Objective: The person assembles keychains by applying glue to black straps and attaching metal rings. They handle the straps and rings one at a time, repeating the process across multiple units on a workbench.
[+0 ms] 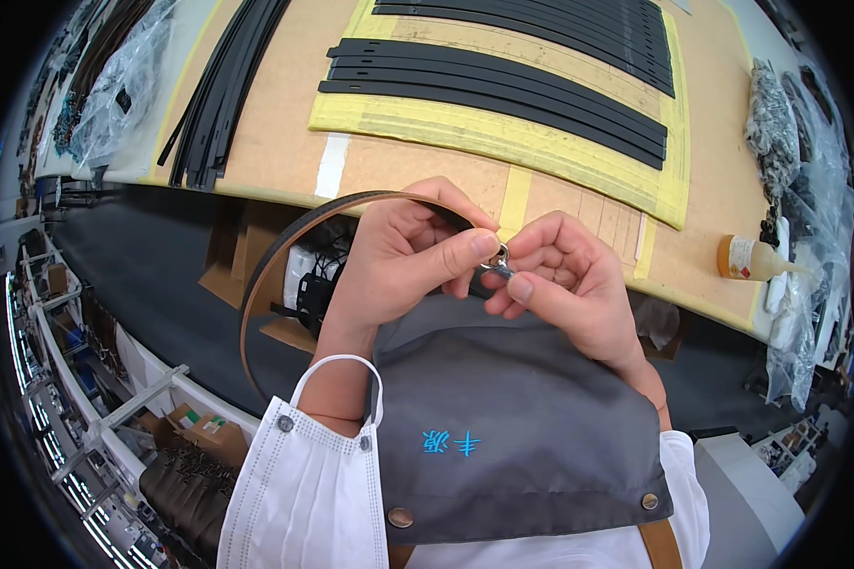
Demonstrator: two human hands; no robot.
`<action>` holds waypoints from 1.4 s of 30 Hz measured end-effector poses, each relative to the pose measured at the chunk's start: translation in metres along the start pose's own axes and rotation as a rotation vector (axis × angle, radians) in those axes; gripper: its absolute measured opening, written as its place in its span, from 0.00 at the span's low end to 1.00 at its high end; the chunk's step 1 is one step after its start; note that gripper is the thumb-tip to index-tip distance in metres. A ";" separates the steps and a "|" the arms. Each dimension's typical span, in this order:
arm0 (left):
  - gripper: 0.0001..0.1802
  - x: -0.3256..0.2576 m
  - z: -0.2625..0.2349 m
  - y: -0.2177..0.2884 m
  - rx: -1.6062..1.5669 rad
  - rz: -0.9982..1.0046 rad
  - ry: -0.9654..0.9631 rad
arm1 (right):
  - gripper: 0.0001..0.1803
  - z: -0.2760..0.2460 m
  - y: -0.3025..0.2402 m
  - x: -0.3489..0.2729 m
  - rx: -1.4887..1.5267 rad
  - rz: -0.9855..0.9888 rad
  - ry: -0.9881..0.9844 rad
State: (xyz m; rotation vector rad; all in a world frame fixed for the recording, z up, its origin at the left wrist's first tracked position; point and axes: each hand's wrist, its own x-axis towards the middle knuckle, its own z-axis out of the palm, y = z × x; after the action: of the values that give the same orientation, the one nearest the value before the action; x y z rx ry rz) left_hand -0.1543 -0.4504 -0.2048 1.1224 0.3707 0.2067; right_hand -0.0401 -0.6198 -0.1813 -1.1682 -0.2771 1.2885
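Note:
Just in front of the table's near edge, my left hand (pixel 399 254) pinches the end of a long black leather strap (pixel 351 202) with a brown edge. The strap arches out to the left and hangs down beside my forearm. At that pinched end is a small silver metal clasp (pixel 500 258) with a ring. My right hand (pixel 569 284) grips the clasp between thumb and fingers, close to my left fingertips. How the clasp joins the strap is partly hidden by my fingers.
Black strips (pixel 503 100) lie in rows on a yellow-taped board (pixel 399 123) atop the worktable (pixel 455 169). More strips (pixel 226 95) are bundled at left. A glue bottle (pixel 745 258) lies at right near plastic bags (pixel 807 218). A white mask (pixel 308 484) hangs from my left arm.

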 end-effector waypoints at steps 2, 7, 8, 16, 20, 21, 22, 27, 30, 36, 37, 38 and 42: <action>0.06 0.000 0.002 0.003 -0.002 -0.017 0.016 | 0.13 0.002 -0.004 0.002 0.006 0.059 0.009; 0.07 -0.004 0.010 0.007 0.054 0.000 0.087 | 0.11 0.000 -0.005 0.008 -0.018 0.128 -0.016; 0.07 -0.005 0.011 0.007 0.065 0.002 0.095 | 0.10 0.001 -0.005 0.008 -0.024 0.132 -0.019; 0.08 -0.016 0.009 0.010 0.168 0.013 0.159 | 0.08 0.005 -0.006 0.021 -0.114 0.153 -0.077; 0.08 -0.021 0.006 0.010 0.171 0.077 0.210 | 0.07 0.011 -0.007 0.026 -0.136 0.164 -0.115; 0.07 -0.022 0.007 0.011 0.160 0.082 0.234 | 0.07 0.013 -0.007 0.028 -0.141 0.168 -0.124; 0.06 -0.022 0.008 0.013 0.149 0.086 0.257 | 0.06 0.014 -0.007 0.029 -0.136 0.165 -0.130; 0.05 -0.025 0.003 0.012 0.085 0.108 0.272 | 0.06 0.021 -0.005 0.033 -0.109 0.156 -0.146; 0.07 -0.027 -0.003 0.011 0.081 0.119 0.242 | 0.06 0.025 -0.006 0.034 -0.087 0.154 -0.143; 0.07 -0.027 -0.006 0.012 0.062 0.126 0.250 | 0.07 0.029 -0.008 0.034 -0.095 0.148 -0.146; 0.07 -0.027 -0.006 0.013 0.060 0.126 0.251 | 0.07 0.029 -0.008 0.034 -0.093 0.146 -0.149; 0.08 -0.027 -0.006 0.013 0.058 0.125 0.251 | 0.07 0.029 -0.008 0.035 -0.092 0.144 -0.151; 0.06 -0.025 -0.006 0.014 0.044 0.118 0.265 | 0.08 0.028 -0.008 0.035 -0.093 0.145 -0.159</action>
State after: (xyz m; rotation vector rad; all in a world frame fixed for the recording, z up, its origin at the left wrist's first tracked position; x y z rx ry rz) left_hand -0.1798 -0.4481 -0.1896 1.1642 0.5465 0.4562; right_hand -0.0441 -0.5746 -0.1768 -1.1827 -0.3778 1.5129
